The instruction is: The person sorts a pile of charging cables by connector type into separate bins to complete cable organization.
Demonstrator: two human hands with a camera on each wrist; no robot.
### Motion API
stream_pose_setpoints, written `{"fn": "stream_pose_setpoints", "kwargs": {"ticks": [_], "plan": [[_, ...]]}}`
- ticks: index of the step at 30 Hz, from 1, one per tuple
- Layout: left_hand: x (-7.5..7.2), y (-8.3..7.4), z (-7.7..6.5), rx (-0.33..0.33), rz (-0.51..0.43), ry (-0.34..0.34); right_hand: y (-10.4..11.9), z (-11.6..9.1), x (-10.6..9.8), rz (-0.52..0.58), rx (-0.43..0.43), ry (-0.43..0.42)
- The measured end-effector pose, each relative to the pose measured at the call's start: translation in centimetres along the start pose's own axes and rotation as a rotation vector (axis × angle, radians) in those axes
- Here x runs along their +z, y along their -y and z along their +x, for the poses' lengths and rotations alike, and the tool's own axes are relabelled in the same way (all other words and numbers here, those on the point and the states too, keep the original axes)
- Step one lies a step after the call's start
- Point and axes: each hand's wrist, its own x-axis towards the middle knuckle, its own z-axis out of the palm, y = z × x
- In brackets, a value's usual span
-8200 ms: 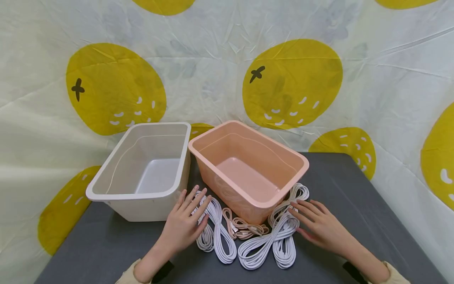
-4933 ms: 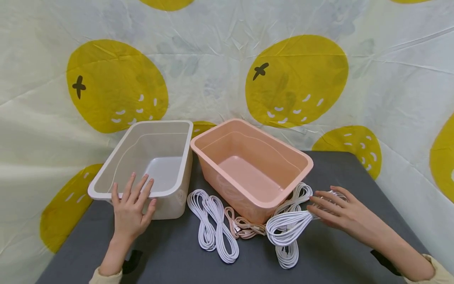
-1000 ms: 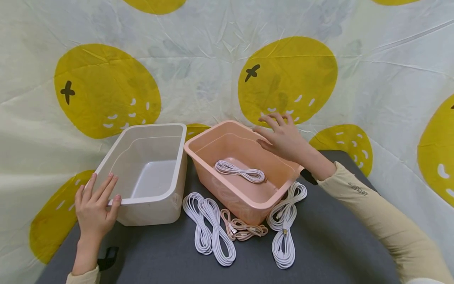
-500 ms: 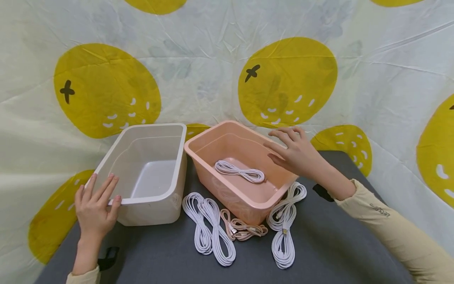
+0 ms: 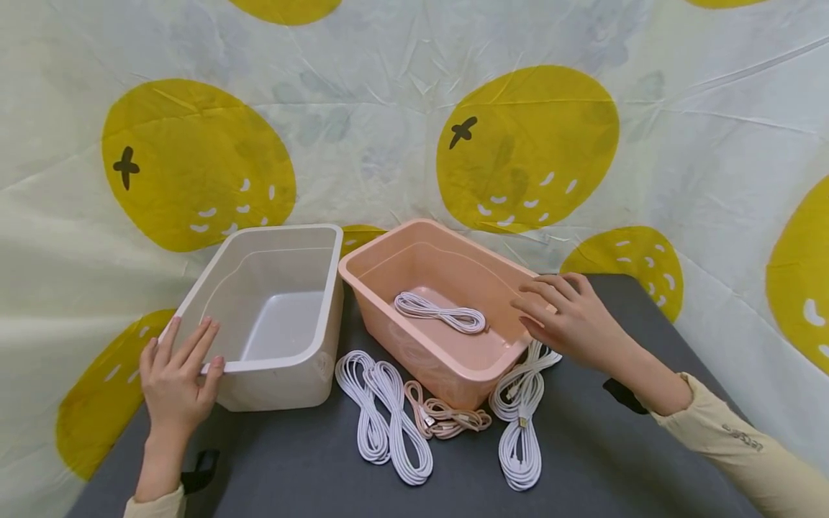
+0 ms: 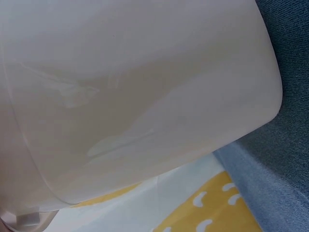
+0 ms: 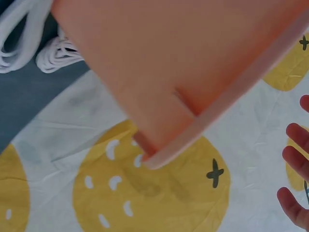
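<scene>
In the head view my left hand (image 5: 178, 381) rests at the near left corner of the off-white plastic bin (image 5: 275, 388), fingers extended over its rim. My right hand (image 5: 573, 316) hovers by the right end of the pink bin (image 5: 404, 342), fingers loosely bent, holding nothing. A bundled white cable (image 5: 440, 313) lies on the pink bin's floor. In front lie white cable bundles (image 5: 388, 417), a pink cable bundle (image 5: 447, 419) with a metal plug, and more white cables (image 5: 521, 439) below the right hand. The right wrist view shows fingertips (image 7: 297, 154) apart from the pink bin.
Both bins stand side by side on a dark grey table (image 5: 291, 460), the pink one turned at an angle. A pale curtain (image 5: 369, 144) with large yellow fruit prints hangs behind. The off-white bin's wall (image 6: 145, 96) fills most of the left wrist view.
A white cable bundle went from the table, in my right hand, into the pink bin. That hand now moves back towards the near right. My left hand went from the cables to the off-white bin.
</scene>
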Motion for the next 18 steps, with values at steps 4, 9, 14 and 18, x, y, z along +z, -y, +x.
{"fn": "stream_pose_setpoints", "kwargs": {"ticks": [4, 9, 14, 18], "plan": [[-0.1, 0.0, 0.0, -0.004, -0.002, 0.007, 0.4, -1.2, -0.2, 0.012, 0.008, -0.007], [-0.1, -0.1, 0.1, -0.005, -0.002, 0.01, 1.0, -2.6, -0.3, 0.022, 0.009, -0.01], [0.0, -0.2, 0.1, -0.004, 0.002, 0.0, 1.8, -3.7, 0.1, 0.03, 0.001, -0.013], [0.0, -0.2, 0.0, -0.004, 0.006, 0.001, 2.5, -4.4, 0.3, 0.06, -0.004, -0.026]]}}
